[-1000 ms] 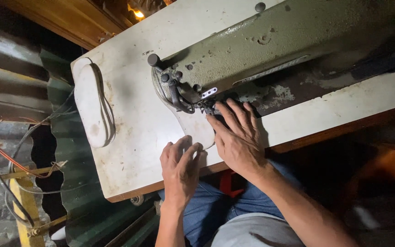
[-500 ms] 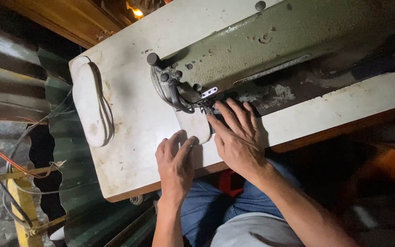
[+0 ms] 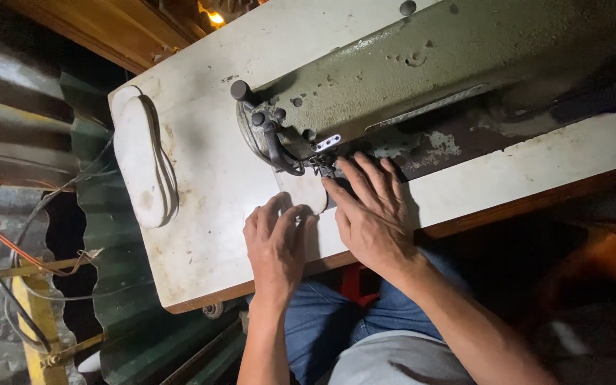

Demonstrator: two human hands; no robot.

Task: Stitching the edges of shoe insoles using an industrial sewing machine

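left hand point(image 3: 276, 242): fingers spread flat on white piece point(image 3: 301, 191) | right hand point(image 3: 372, 214): fingers flat near needle, grasping nothing | green sewing machine point(image 3: 422, 78) | white shoe sole point(image 3: 140, 160) on counter point(image 3: 201, 235)

My sewing machine point(image 3: 422, 64) is dull green with dark spots. The tabletop point(image 3: 208, 185) is white and dirty, and my jeans point(image 3: 322, 321) are blue.

Sewing machine point(image 3: 422, 78) on the table point(image 3: 201, 178), shoe sole point(image 3: 140, 160) lying at its left, both hands point(image 3: 279, 242) flat on a small piece point(image 3: 306, 194) below the needle, knees under the table edge.
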